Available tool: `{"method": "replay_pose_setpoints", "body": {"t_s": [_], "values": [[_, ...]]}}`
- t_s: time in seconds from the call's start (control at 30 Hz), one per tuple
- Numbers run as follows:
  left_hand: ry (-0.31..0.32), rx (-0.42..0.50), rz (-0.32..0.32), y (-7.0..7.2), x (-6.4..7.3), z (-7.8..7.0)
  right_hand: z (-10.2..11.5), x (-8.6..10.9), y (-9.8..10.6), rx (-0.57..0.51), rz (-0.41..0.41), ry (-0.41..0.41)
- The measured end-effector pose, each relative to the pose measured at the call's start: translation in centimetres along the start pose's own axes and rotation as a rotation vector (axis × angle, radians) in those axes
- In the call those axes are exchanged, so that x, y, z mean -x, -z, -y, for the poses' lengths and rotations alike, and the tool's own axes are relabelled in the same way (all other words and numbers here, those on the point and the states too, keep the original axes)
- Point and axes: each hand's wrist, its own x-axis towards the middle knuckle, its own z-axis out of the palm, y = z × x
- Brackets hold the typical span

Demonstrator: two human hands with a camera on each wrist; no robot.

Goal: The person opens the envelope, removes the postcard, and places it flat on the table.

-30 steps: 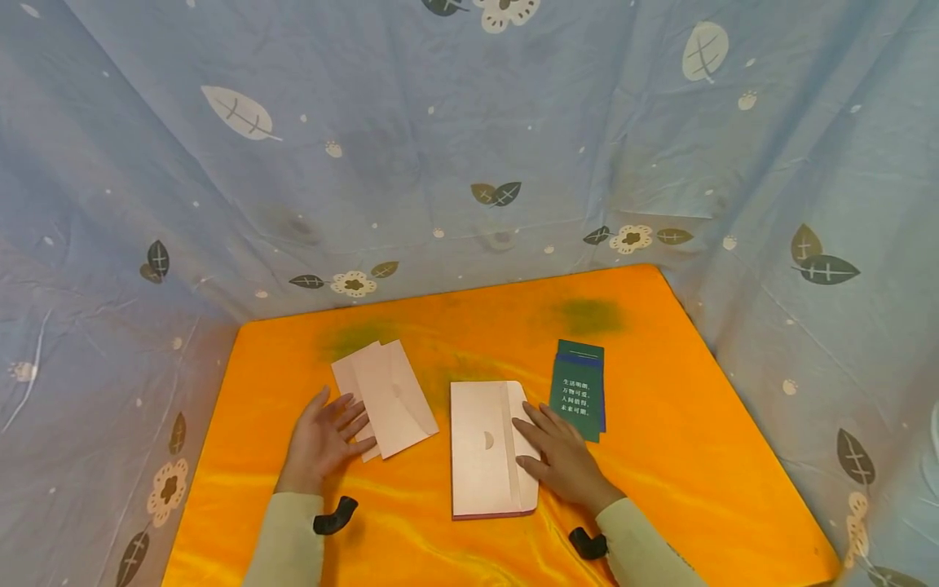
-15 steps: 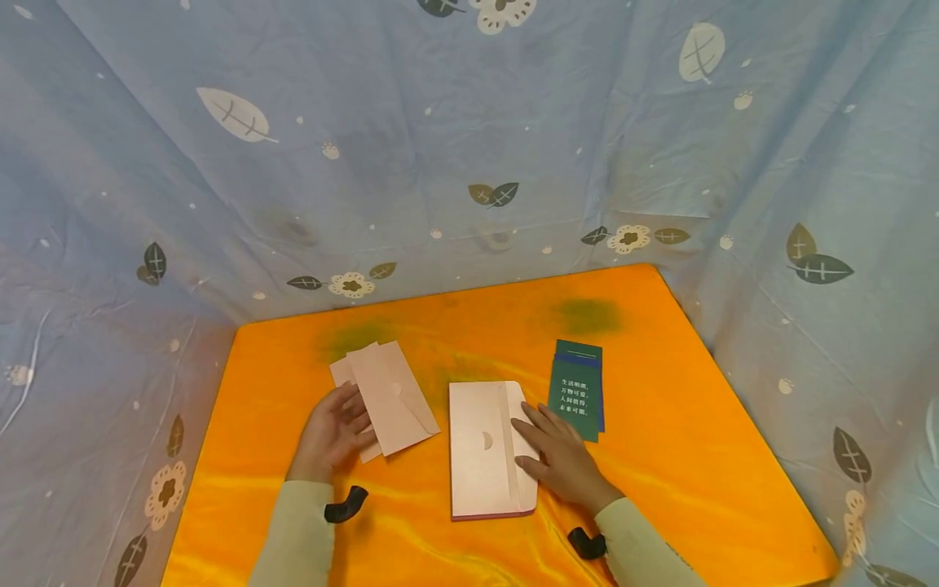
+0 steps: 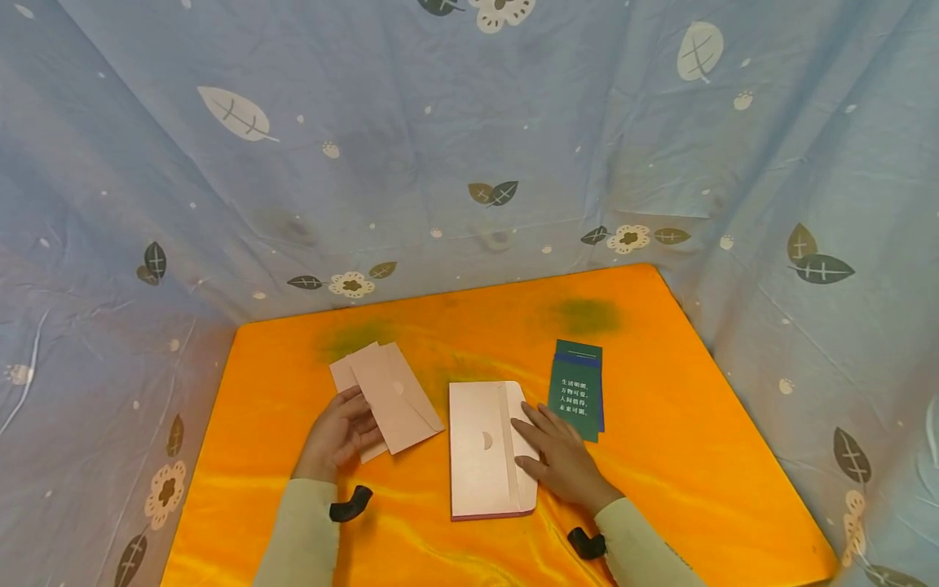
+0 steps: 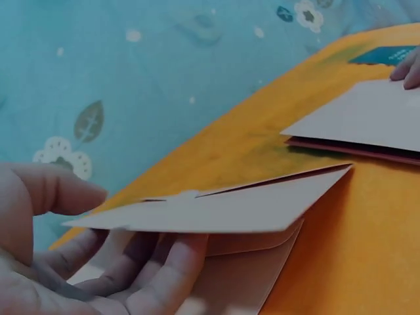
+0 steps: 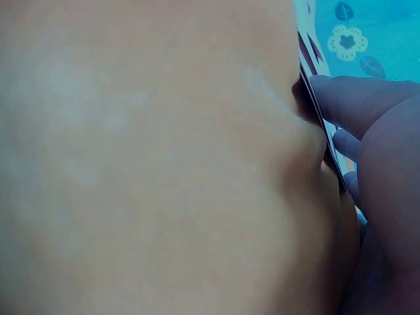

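Observation:
My left hand (image 3: 339,434) holds a pale pink envelope (image 3: 402,399) by its left edge, thumb on top and fingers beneath. In the left wrist view this envelope (image 4: 243,213) is raised at a tilt over another pink envelope (image 4: 239,275) lying on the orange cloth. To the right, a thicker pink envelope (image 3: 473,481) with a half-round notch lies on the table, a dark red layer showing under its edge. My right hand (image 3: 563,458) rests on its right side with fingers extended. The right wrist view shows that hand's fingers (image 5: 354,105) against the thin edges of paper.
Dark green cards (image 3: 575,399) with white lettering overlap a blue one beyond my right hand. Orange cloth (image 3: 396,530) covers the table. A patterned blue curtain (image 3: 411,163) encloses the back and both sides.
My left hand has turned and taken hold of the upper left envelope, lifting it and shifting it slightly right over the lower one. The right hand stays in place.

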Motion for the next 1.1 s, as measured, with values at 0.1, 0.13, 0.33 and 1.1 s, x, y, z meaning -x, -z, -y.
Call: {"method": "replay_pose_setpoints", "body": {"t_s": [0.1,0.13,0.33,1.1], "values": [[-0.007,-0.043,-0.018,-0.18,-0.10,0.19,-0.06,0.00,-0.02,-0.007,0.009,-0.010],[-0.009,-0.053,-0.026,-0.23,-0.14,0.27,-0.09,-0.01,-0.04,-0.007,0.011,-0.011],[-0.021,-0.061,-0.058,-0.48,-0.25,0.64,-0.07,-0.11,0.06,-0.008,0.020,-0.003],[-0.055,-0.023,-0.072,-0.77,0.50,0.36,0.03,0.05,0.30,-0.018,0.038,-0.021]]}}
